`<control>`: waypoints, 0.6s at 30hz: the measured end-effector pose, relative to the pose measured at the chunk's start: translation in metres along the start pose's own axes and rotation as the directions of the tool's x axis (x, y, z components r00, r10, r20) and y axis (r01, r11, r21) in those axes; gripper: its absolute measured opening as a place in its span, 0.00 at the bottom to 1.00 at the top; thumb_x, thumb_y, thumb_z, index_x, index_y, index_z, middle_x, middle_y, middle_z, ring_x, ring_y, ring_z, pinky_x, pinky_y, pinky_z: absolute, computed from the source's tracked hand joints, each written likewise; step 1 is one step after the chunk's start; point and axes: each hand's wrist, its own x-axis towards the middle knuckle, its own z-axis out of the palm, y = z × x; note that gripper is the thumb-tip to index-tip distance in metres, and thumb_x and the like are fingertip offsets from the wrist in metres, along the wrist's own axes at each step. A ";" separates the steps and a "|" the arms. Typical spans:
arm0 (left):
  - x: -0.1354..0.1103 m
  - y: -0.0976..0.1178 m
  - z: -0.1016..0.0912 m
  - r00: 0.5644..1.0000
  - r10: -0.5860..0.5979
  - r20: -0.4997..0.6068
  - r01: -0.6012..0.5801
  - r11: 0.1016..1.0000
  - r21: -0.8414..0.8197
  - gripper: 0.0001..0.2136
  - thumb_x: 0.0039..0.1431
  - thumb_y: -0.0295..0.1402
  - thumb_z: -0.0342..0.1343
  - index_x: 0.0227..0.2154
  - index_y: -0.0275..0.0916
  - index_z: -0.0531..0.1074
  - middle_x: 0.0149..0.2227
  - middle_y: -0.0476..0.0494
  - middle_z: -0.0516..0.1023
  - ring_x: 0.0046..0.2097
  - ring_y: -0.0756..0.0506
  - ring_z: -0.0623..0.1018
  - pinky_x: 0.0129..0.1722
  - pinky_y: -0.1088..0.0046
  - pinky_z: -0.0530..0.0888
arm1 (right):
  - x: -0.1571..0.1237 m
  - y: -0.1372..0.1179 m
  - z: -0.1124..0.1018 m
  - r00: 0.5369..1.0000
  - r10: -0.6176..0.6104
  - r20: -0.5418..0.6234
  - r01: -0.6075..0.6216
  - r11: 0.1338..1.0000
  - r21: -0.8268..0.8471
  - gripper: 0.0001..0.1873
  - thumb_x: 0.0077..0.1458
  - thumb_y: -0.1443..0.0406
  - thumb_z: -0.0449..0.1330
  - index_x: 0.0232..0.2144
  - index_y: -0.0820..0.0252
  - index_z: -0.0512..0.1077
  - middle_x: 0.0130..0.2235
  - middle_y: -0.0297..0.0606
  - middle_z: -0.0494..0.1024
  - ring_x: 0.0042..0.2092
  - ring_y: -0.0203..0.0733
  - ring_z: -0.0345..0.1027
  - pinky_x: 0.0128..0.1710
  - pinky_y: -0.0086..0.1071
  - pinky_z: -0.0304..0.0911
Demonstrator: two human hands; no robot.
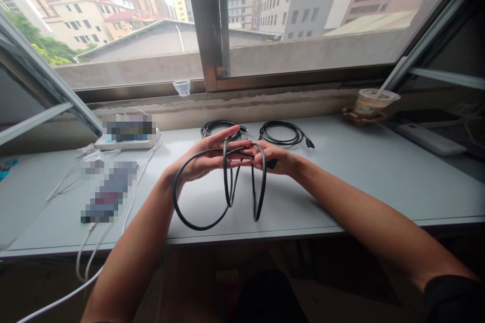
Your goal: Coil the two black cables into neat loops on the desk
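Note:
A black cable point(192, 227) hangs in loose loops between my two hands, above the front of the desk. My left hand point(206, 159) holds part of it, the fingers stretched to the right with loops running across them. My right hand point(271, 156) is closed on the cable close to the left fingertips, and a dark end piece, perhaps a plug, shows under its palm. Behind the hands, one coiled black cable point(212, 123) lies partly hidden by my left fingers. Another coiled black cable point(282, 141) with a connector lies to its right.
On the left of the desk point(303, 207) are a white power strip point(144, 144), a blurred-out flat device point(109, 192) and white cords point(132, 202). A clear plastic cup point(182, 88) sits on the window ledge. A drink cup with a straw point(373, 103) stands at the back right.

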 end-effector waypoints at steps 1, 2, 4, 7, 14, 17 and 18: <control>0.000 0.001 0.000 1.000 -0.002 0.002 0.002 1.000 0.001 0.41 0.56 0.28 0.72 0.71 0.46 0.65 0.68 0.29 0.73 0.65 0.29 0.77 0.65 0.51 0.74 | 0.000 0.000 -0.001 1.000 0.001 0.015 -0.001 1.000 0.016 0.17 0.45 0.59 0.71 0.16 0.57 0.69 0.23 0.33 0.70 0.37 0.44 0.74 0.59 0.46 0.66; -0.001 0.003 0.000 1.000 -0.001 -0.004 0.001 1.000 0.008 0.41 0.55 0.28 0.73 0.71 0.46 0.65 0.68 0.29 0.73 0.64 0.29 0.78 0.65 0.51 0.74 | 0.000 -0.001 -0.003 1.000 0.007 0.013 -0.007 1.000 0.010 0.15 0.46 0.61 0.71 0.17 0.58 0.70 0.25 0.35 0.73 0.40 0.46 0.75 0.61 0.47 0.66; -0.003 0.008 -0.003 0.999 -0.007 -0.032 0.009 0.999 0.051 0.41 0.56 0.29 0.73 0.71 0.45 0.64 0.67 0.29 0.74 0.64 0.30 0.79 0.64 0.51 0.74 | -0.003 -0.007 -0.007 1.000 -0.004 -0.023 0.004 1.000 -0.016 0.12 0.47 0.62 0.69 0.19 0.60 0.73 0.32 0.40 0.78 0.45 0.49 0.77 0.62 0.48 0.65; -0.005 0.012 -0.020 0.993 -0.004 -0.114 0.028 0.978 0.207 0.42 0.58 0.33 0.72 0.73 0.41 0.61 0.61 0.28 0.79 0.60 0.33 0.81 0.61 0.55 0.75 | -0.010 -0.020 -0.016 0.990 -0.064 -0.125 0.063 0.998 -0.006 0.09 0.47 0.64 0.66 0.19 0.61 0.73 0.47 0.44 0.81 0.50 0.52 0.78 0.62 0.49 0.66; 0.001 -0.001 -0.067 0.865 0.247 -0.438 0.133 0.728 0.673 0.18 0.62 0.35 0.57 0.52 0.35 0.79 0.37 0.43 0.80 0.36 0.47 0.75 0.36 0.72 0.72 | -0.014 -0.027 -0.030 0.913 -0.158 -0.377 0.217 0.969 0.117 0.08 0.48 0.64 0.62 0.24 0.57 0.66 0.52 0.41 0.81 0.53 0.53 0.78 0.59 0.51 0.71; 0.006 -0.006 -0.058 0.836 0.199 -0.511 0.192 0.767 0.612 0.20 0.65 0.41 0.48 0.51 0.36 0.77 0.36 0.44 0.77 0.31 0.48 0.70 0.28 0.72 0.65 | -0.007 -0.020 -0.022 0.894 -0.133 -0.428 0.213 0.966 0.145 0.16 0.44 0.69 0.62 0.38 0.54 0.70 0.50 0.39 0.80 0.47 0.49 0.80 0.54 0.51 0.74; 0.007 -0.008 -0.052 0.824 0.210 -0.526 0.214 0.743 0.633 0.21 0.67 0.43 0.46 0.51 0.36 0.76 0.36 0.44 0.76 0.31 0.47 0.70 0.29 0.72 0.66 | -0.005 -0.018 -0.018 0.888 -0.125 -0.442 0.209 0.967 0.148 0.25 0.41 0.72 0.61 0.45 0.53 0.70 0.49 0.37 0.80 0.46 0.47 0.80 0.52 0.49 0.75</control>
